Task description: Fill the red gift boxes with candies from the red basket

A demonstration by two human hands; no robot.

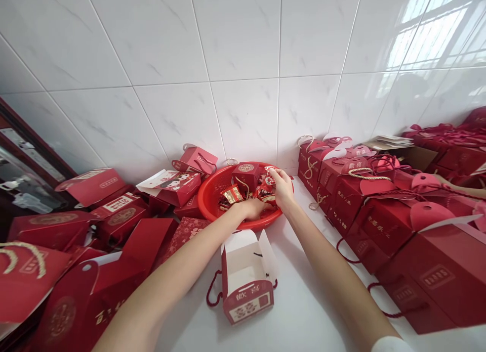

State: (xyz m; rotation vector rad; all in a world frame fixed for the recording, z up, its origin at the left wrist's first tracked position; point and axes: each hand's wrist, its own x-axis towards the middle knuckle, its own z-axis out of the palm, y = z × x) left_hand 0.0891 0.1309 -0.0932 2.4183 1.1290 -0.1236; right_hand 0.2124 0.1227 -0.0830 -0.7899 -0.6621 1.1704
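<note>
A red plastic basket point(207, 203) stands against the wall with wrapped sweets point(231, 194) and a small dark red box point(246, 175) in it. My left hand point(255, 209) reaches down into the basket, its fingers hidden among the sweets. At the basket's right side, my right hand point(283, 186) pinches a red packet with a white pattern point(269, 174). In front of the basket, between my forearms, sits an open red gift box point(248, 304) with a white inside, its lid flaps up and dark red cord handles at its sides.
Red gift boxes point(132, 261) lie heaped on the left, some open. Along the right, closed red boxes point(379, 230) with cord handles stand in rows on the white surface point(299, 311). A tiled wall point(246, 109) rises behind. Part of another person's arm point(461, 189) shows at the far right.
</note>
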